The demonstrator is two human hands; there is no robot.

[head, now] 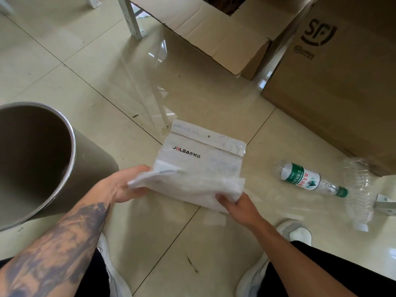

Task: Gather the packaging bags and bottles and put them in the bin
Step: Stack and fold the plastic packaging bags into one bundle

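Tall round grey bin with metal rim (pixel 70 151), nine o'clock, mouth open. White plastic packaging bags, printed, bundled (pixel 199 168), centre, above the tiled floor; left hand (pixel 126 185) and right hand (pixel 240 204) each have their grip clamped on them. Clear crushed bottle, green label (pixel 308 176), and clear unlabelled bottle (pixel 360 194), three o'clock. Step: bagging. Next: swing bundle to bin.

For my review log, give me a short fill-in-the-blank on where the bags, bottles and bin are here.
1. Both the left hand and the right hand hold the white packaging bags in a ____ grip.
2. The green-labelled water bottle lies on the ____.
3. The bin stands to the person's ____.

Missing: shut; floor; left
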